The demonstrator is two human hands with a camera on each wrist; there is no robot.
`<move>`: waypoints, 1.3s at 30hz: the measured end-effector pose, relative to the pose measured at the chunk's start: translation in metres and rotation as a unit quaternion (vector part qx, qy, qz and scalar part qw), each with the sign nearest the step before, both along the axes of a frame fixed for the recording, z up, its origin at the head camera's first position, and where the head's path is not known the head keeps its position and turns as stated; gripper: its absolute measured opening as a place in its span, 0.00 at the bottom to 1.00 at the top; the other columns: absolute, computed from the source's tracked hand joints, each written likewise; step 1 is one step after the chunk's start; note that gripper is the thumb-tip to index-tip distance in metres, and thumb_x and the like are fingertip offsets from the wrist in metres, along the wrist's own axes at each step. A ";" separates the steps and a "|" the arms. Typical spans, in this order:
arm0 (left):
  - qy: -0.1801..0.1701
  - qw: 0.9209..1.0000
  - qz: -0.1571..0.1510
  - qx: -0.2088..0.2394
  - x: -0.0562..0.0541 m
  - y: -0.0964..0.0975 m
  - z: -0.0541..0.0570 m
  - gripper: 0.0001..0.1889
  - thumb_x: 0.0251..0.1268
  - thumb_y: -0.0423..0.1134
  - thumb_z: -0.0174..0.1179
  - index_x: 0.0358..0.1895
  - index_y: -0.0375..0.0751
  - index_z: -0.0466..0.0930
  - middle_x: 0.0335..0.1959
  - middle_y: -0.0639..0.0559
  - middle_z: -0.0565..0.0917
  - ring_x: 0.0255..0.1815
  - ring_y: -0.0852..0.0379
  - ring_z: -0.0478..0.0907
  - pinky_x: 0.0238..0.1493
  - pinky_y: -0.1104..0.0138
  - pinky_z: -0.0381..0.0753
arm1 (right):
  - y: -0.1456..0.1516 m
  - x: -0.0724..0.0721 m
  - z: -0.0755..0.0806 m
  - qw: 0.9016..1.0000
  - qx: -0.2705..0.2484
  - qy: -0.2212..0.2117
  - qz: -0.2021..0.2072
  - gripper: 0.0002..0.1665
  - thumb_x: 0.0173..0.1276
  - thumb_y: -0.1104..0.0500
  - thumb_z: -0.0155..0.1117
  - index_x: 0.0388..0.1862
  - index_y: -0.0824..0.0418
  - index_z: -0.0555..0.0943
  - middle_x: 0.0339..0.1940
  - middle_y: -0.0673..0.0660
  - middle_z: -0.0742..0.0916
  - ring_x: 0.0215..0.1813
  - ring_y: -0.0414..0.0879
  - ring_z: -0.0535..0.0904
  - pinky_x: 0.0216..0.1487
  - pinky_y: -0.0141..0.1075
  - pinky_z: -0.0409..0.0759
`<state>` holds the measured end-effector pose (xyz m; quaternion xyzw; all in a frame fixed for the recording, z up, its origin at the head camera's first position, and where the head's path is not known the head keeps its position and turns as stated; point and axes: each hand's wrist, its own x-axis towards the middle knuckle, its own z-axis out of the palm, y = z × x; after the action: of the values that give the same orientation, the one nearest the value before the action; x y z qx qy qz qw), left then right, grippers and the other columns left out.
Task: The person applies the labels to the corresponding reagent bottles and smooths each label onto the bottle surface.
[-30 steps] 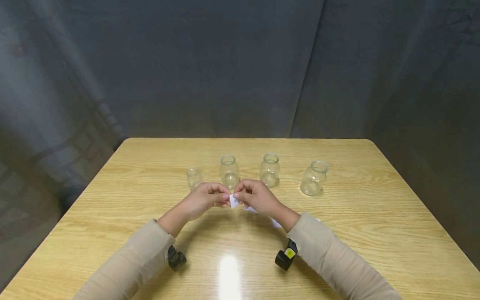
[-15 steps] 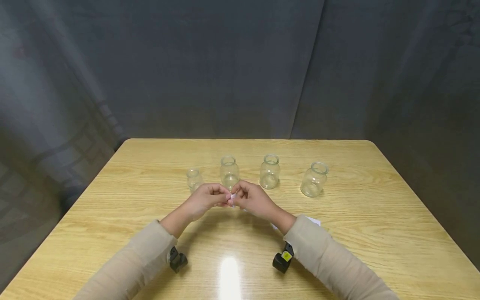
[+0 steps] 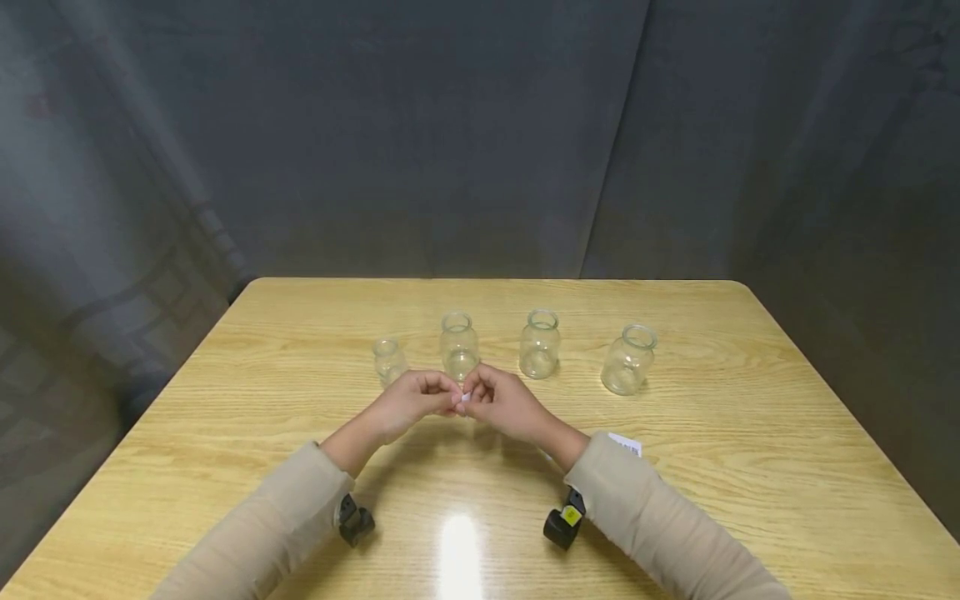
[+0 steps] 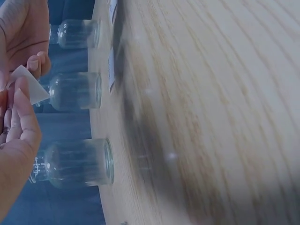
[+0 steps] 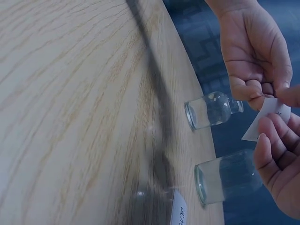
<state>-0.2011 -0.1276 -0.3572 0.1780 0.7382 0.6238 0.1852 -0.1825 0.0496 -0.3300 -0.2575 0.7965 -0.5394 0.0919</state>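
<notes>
My left hand and right hand meet in front of the jars, fingertips close together. Between them they pinch a small white paper slip, raised off the table. In the right wrist view, part of a dark mark shows on it. From the left wrist its pale side shows, one corner sticking out past the fingers. Behind the hands stand a small glass jar, a larger glass jar and another glass jar; farther right is a fourth glass jar. All are lidless.
A white slip with writing lies beside the right sleeve. In the left wrist view, two more slips show on the wooden table. A dark curtain hangs beyond the table's far edge.
My right hand has shifted slightly left and turned, so the fingers now cover most of the pinched slip. The right sleeve has moved left, revealing more of the slip beside it.
</notes>
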 end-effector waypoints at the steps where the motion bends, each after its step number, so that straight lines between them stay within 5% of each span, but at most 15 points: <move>1: 0.001 1.000 -0.002 0.001 0.000 0.000 0.000 0.09 0.58 0.31 0.52 0.37 0.25 0.73 0.32 0.45 0.79 0.37 0.53 0.76 0.45 0.59 0.73 | 0.000 0.000 0.000 1.000 0.001 -0.002 0.001 0.07 0.54 0.70 0.59 0.32 0.69 0.71 0.22 0.54 0.74 0.24 0.41 0.67 0.22 0.25 0.66; 11: 0.001 1.000 -0.008 0.024 -0.002 -0.004 -0.007 0.08 0.59 0.28 0.49 0.36 0.22 0.71 0.31 0.43 0.79 0.35 0.53 0.77 0.45 0.58 0.74 | 0.001 0.001 -0.001 1.000 -0.014 0.006 0.015 0.10 0.56 0.74 0.50 0.38 0.70 0.70 0.24 0.57 0.76 0.23 0.40 0.67 0.22 0.25 0.66; 19: 0.006 1.000 -0.007 0.015 0.001 -0.007 -0.009 0.08 0.58 0.27 0.48 0.37 0.22 0.71 0.32 0.42 0.79 0.36 0.52 0.77 0.43 0.61 0.75 | 0.002 -0.014 -0.026 0.999 -0.006 0.030 0.013 0.05 0.56 0.70 0.56 0.32 0.65 0.75 0.27 0.55 0.79 0.31 0.42 0.73 0.32 0.30 0.74; 32: -0.016 0.998 -0.021 0.051 -0.003 -0.012 -0.011 0.06 0.58 0.29 0.47 0.34 0.27 0.70 0.30 0.48 0.77 0.34 0.54 0.75 0.45 0.59 0.72 | 0.006 -0.021 -0.026 0.989 0.048 0.134 0.028 0.05 0.55 0.69 0.59 0.28 0.60 0.78 0.29 0.51 0.81 0.31 0.39 0.74 0.34 0.30 0.74; 39: -0.031 0.999 0.002 0.031 -0.003 -0.013 -0.014 0.07 0.59 0.30 0.45 0.34 0.27 0.68 0.30 0.48 0.74 0.33 0.56 0.73 0.45 0.57 0.71 | 0.005 -0.021 -0.027 0.982 0.050 0.182 0.015 0.05 0.53 0.69 0.61 0.25 0.59 0.77 0.32 0.50 0.80 0.38 0.41 0.73 0.41 0.35 0.74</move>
<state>-0.2040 -0.1402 -0.3708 0.1634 0.7125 0.6522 0.2009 -0.2037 0.0550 -0.3567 -0.3587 0.8217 -0.4417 -0.0339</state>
